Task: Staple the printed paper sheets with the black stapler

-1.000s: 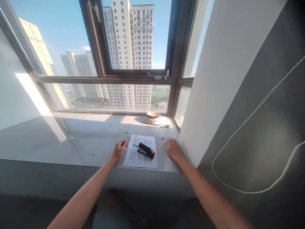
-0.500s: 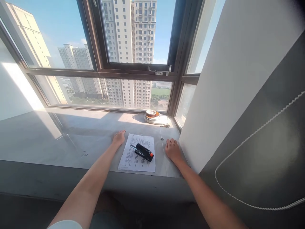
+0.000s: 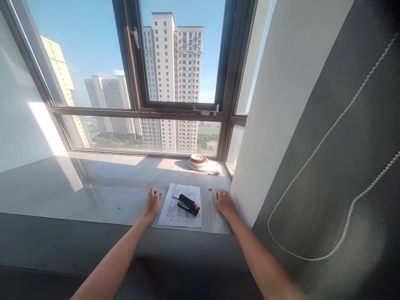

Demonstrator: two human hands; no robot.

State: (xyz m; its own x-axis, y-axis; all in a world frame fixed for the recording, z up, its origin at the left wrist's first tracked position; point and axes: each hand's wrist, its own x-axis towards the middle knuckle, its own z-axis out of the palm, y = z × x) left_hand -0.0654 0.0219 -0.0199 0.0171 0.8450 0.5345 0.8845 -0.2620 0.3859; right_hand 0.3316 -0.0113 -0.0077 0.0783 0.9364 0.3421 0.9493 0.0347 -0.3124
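A black stapler (image 3: 188, 205) with an orange mark at one end lies on white printed paper (image 3: 170, 216); a metal strip juts from its upper left end. My left hand (image 3: 152, 202) rests just left of the paper, its fingers curled in with no object visible in them. To the right of the paper, apart from it, my right hand (image 3: 224, 201) lies on the sill with fingers loosely curled, also with no object showing. Between paper and right hand sits a small dark piece, perhaps a strip of staples (image 3: 210, 189).
A stack of round rolls (image 3: 198, 162) stands at the back of the window sill (image 3: 106, 177), with keys (image 3: 214, 173) beside it. Tiny bits (image 3: 118, 207) lie on the left. A wall (image 3: 265, 125) closes the right side, where a beaded cord (image 3: 300, 166) hangs.
The view has tilted up. My left hand has drawn back slightly toward me along the paper's left side, fingers more curled. My right hand, the stapler and the paper stay put.
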